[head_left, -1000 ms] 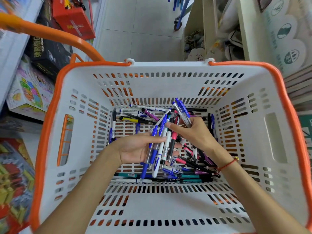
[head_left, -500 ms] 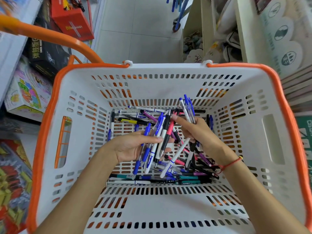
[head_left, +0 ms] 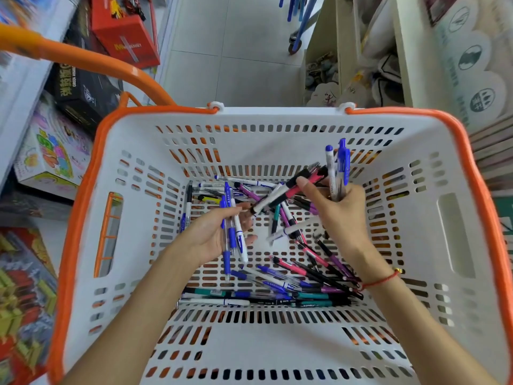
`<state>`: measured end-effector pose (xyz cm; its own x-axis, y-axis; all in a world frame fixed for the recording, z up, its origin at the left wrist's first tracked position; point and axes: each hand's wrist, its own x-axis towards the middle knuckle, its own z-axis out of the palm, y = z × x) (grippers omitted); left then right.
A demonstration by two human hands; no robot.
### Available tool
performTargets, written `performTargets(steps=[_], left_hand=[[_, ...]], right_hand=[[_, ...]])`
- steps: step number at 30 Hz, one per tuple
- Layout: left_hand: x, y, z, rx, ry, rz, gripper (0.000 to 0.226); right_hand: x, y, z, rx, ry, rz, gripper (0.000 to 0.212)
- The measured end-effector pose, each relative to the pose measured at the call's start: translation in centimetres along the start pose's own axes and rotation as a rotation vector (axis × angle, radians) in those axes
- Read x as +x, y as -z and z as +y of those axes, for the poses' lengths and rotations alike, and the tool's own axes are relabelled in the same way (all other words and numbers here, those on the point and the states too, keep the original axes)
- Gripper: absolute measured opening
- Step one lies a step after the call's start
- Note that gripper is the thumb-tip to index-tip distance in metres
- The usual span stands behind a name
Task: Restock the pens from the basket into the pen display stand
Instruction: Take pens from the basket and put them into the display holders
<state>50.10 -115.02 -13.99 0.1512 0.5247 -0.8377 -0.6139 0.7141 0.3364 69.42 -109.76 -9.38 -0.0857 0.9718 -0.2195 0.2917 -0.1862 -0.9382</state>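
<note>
Inside the white basket [head_left: 449, 315], pens [head_left: 277, 287] heaped loose on its slotted floor. Left hand [head_left: 219, 237] gripping a few blue pens [head_left: 234, 240]; right hand [head_left: 337, 215] clutching a fanned bunch [head_left: 337, 173]. Light, stiff, slick barrels, probably best pinched mid-shaft. Beyond the basket, tiled aisle floor [head_left: 236, 51]; left of it, boxed toys [head_left: 52, 151]. No display stand in view.

Bare basket floor [head_left: 249, 345] lies open behind both grips; loose pens [head_left: 291, 290] clutter the floor under and between them
</note>
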Motion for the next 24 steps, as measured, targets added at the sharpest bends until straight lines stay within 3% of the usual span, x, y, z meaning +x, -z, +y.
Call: performTargets(steps=[5,9,13,19,22,24], left_hand=[[-0.4,-0.5,-0.1,0.031,0.038,0.018,0.025],[-0.6,-0.4,0.1,0.011,0.029,0.009,0.031],[-1.3,-0.9,0.6,0.09,0.039,-0.027,0.03],[-1.2,-0.6,0.3,0.217,0.026,0.074,0.026],[-0.7,-0.3,0.1,0.257,-0.104,0.114,0.023],[-0.6,-0.3,0.2,0.264,-0.233,0.21,0.022]], right_hand=[[-1.8,-1.1,0.1,-0.179,0.522,-0.041,0.009],[-1.8,-0.9,0.7,-0.343,0.743,0.037,0.02],[-2.1,-1.2,0.9,-0.521,0.871,-0.105,0.037],[-2.2,-1.4,0.8,-0.662,0.838,-0.327,0.043],[-1.9,-0.9,1.0,-0.661,0.726,-0.377,0.024],[-1.8,-0.6,0.6,-0.522,0.481,-0.326,0.007]])
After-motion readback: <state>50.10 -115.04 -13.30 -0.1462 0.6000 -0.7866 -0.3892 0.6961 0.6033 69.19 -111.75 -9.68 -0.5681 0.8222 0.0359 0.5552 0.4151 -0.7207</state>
